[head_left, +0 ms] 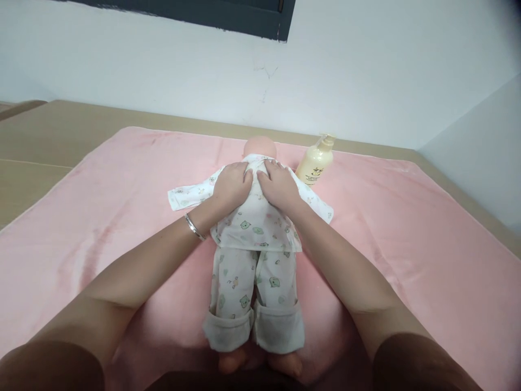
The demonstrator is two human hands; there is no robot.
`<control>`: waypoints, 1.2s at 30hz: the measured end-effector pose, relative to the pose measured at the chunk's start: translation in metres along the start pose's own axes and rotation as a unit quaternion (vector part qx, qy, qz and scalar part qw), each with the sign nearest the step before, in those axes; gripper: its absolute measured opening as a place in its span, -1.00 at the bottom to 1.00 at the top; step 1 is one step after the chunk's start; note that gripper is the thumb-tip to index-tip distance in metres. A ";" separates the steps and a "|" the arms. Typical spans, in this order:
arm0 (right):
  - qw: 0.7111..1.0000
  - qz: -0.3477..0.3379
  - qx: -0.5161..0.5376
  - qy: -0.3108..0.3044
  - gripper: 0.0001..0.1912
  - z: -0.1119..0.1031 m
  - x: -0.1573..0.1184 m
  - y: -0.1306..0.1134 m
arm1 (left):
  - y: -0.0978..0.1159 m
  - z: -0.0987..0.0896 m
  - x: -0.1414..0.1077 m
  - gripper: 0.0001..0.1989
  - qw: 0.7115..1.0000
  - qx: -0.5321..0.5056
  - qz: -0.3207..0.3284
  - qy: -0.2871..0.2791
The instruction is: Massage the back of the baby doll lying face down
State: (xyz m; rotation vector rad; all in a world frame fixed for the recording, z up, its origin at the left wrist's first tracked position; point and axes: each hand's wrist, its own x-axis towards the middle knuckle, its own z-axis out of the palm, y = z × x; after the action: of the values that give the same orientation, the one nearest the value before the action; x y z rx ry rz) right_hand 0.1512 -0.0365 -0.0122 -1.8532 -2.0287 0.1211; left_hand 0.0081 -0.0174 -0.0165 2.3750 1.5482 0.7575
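Observation:
A baby doll (259, 145) lies stretched out, its bald head away from me and its feet towards me. It wears a white printed top (256, 225) and matching trousers (277, 277) with turned-up cuffs. My left hand (234, 187) rests flat on the left side of the top, near the shoulder, a silver bangle (194, 226) on that wrist. Opposite it, my right hand (279, 184) lies flat on the right side of the top, fingers stretched towards the head. Both thumbs point inward, with a gap between them. The doll's sleeves spread out to either side.
A cream pump bottle (316, 160) stands just right of the doll's head. Pink cloth (391, 217) spreads under everything, over a wooden surface (81, 122). Behind is a white wall (345, 70) with a dark frame (252, 19) at the top.

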 end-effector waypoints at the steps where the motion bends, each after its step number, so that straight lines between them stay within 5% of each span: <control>1: 1.000 0.007 0.004 0.002 -0.48 0.000 0.001 0.001 | 0.003 0.000 -0.002 -0.61 1.000 0.017 0.005 0.003; 6: 0.999 0.013 -0.022 0.023 -0.52 -0.002 -0.006 -0.004 | 0.008 -0.002 -0.006 -0.63 0.999 0.039 0.028 0.007; 13: 0.997 -0.031 -0.066 0.027 -0.62 -0.013 -0.035 -0.024 | -0.015 -0.008 0.014 -0.64 0.995 -0.050 0.047 -0.077; 21: 0.999 0.018 -0.010 -0.030 -0.54 -0.017 -0.007 0.000 | 0.018 -0.028 -0.009 -0.61 0.981 0.083 0.137 -0.111; 25: 0.998 -0.014 -0.062 0.000 -0.52 -0.015 -0.018 -0.010 | 0.011 -0.032 -0.002 -0.68 0.989 0.027 0.062 -0.130; 30: 0.993 -0.023 -0.114 -0.009 -0.58 -0.024 -0.035 -0.026 | -0.004 -0.018 0.009 -0.62 0.996 0.014 0.028 -0.086; 36: 0.998 0.013 -0.039 -0.044 -0.58 -0.026 -0.010 -0.004 | 0.012 -0.007 -0.011 -0.66 0.987 0.125 0.093 -0.049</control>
State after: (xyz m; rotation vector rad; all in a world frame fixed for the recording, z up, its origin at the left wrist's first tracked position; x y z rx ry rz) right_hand 0.1564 -0.0513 0.0105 -1.9541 -2.0973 0.1351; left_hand 0.0103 -0.0335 -0.0084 2.7226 1.4741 0.4943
